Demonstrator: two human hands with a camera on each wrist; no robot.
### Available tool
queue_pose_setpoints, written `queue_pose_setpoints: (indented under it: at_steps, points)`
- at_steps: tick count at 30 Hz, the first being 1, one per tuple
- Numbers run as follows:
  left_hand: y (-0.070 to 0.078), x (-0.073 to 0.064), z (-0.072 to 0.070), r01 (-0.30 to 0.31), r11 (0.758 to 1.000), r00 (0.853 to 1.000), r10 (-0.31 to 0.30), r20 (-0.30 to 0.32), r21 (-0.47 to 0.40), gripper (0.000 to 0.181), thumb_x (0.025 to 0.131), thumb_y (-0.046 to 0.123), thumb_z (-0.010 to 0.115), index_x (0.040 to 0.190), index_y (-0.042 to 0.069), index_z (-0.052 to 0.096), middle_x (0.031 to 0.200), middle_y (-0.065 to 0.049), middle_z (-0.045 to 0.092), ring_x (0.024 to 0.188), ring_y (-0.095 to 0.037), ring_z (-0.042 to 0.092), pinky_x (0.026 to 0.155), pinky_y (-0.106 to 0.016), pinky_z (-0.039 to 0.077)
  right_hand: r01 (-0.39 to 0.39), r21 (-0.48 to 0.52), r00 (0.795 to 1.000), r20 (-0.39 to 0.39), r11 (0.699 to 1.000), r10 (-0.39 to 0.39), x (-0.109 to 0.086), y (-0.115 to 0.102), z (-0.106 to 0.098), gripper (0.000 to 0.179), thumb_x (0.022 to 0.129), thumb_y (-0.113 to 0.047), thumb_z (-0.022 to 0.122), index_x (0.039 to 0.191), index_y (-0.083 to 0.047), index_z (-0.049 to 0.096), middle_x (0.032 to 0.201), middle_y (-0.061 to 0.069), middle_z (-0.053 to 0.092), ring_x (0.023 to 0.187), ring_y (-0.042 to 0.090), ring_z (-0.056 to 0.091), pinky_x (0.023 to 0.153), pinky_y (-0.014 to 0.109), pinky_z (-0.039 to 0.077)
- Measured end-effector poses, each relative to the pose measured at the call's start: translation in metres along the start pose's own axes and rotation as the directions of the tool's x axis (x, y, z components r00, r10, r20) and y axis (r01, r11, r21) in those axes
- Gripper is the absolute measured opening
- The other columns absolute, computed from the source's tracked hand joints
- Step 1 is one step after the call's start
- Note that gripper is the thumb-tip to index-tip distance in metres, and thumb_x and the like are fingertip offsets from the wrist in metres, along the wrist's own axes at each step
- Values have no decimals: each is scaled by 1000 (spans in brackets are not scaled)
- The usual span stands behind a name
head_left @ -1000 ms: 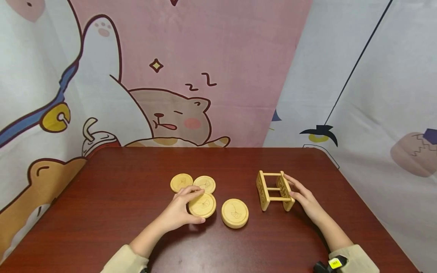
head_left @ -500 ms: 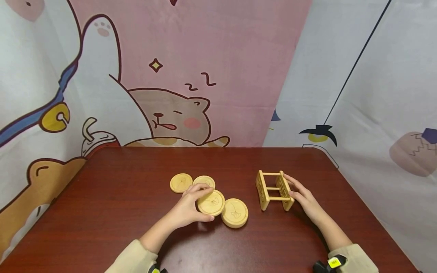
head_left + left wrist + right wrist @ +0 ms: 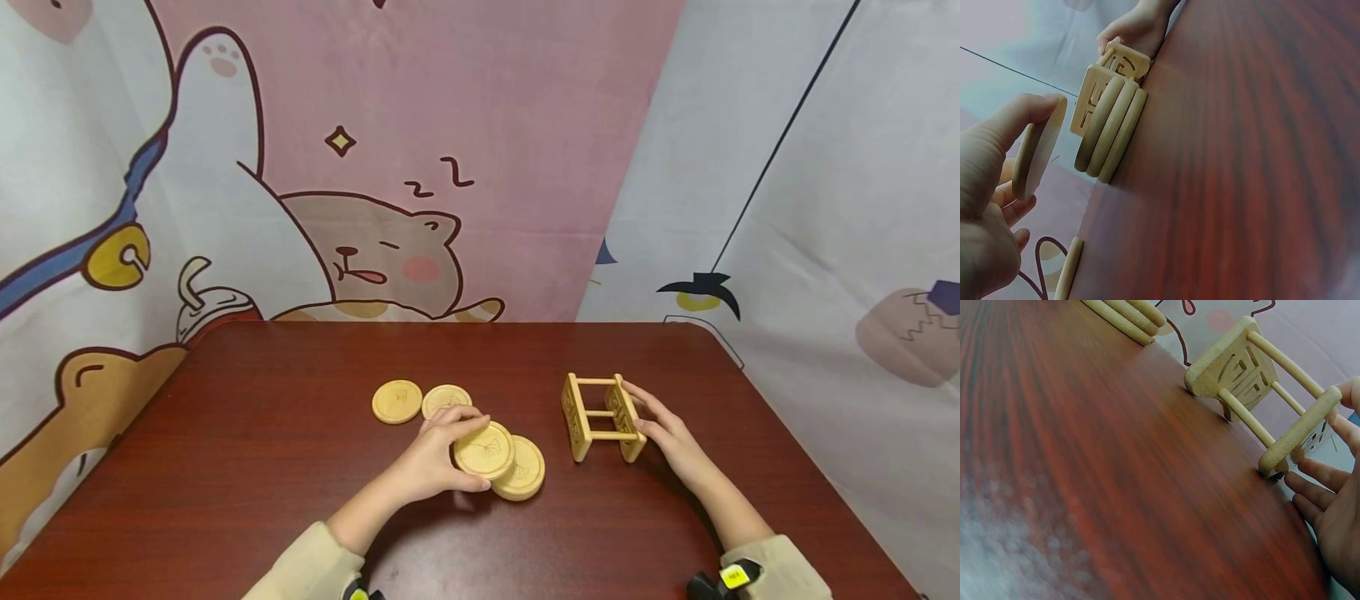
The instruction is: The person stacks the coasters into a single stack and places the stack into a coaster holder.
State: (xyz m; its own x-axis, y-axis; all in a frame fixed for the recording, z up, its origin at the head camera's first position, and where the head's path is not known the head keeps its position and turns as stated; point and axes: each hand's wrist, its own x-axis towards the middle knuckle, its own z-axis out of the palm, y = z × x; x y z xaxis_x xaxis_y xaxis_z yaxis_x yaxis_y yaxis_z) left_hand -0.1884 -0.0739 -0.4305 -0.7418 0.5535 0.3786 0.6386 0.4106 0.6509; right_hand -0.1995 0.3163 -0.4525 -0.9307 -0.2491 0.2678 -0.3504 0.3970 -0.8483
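Lying leftmost on the desk [image 3: 262, 392] is a flat engraved wooden coaster [image 3: 397, 402], with a second coaster [image 3: 446, 395] just beside it, partly behind the left hand [image 3: 437, 468]. That hand's thumb and fingers clamp a held coaster [image 3: 484, 450] by opposite edges, tilted and overlapping a stack of three coasters [image 3: 527, 477] from above, yet apart from it in the left wrist view. Farther right stands the openwork wooden coaster rack [image 3: 575, 423]; the right hand [image 3: 675, 442] touches its right panel, fingers loosely spread.

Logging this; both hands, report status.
Left hand pinches round yellow wooden disc near matching three-disc stack. Right hand touches yellow openwork wooden rack. No obstruction visible.
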Motion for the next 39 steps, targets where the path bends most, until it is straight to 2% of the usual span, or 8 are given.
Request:
queue_pose_setpoints:
  at_steps: [8,17,25,33,39]
  points:
    - [5,7,9,-9,1000,1000,9,21,4,79,60,28,88,129,3,60,126,0,52,120,-21,42,98,-50,28,-1,3,1000,2,1000,1,1,0,0,53,98,-7,44,150,-11,32,140,22,42,120,6,42,90,18,34]
    - [9,12,17,-1,1000,999,1,50,2,80,61,28,88,131,2,58,126,2,52,116,-16,43,93,-42,31,-4,0,1000,3,1000,4,1,1,0,54,98,-8,45,150,-12,32,139,22,44,120,9,43,91,19,34]
    - [9,15,23,-20,1000,998,18,61,20,80,62,31,87,132,5,58,126,3,53,116,-15,42,95,-43,31,1,1,1000,1,1000,-1,0,0,0,54,98,-7,45,150,-12,33,138,22,44,119,8,44,90,18,34]
    - [11,18,26,4,1000,996,-5,86,8,82,62,30,86,133,2,56,128,3,52,115,-14,43,97,-42,30,24,11,1000,2,1000,-24,1,1,1,53,98,-6,44,150,-11,33,138,23,44,119,8,45,90,17,35]
    - [12,20,29,16,1000,994,-18,108,18,82,63,32,86,134,4,56,128,5,52,116,-13,42,98,-41,28,14,7,1000,2,1000,-14,1,2,0,53,98,-7,44,150,-11,33,139,23,43,119,8,45,90,18,35]
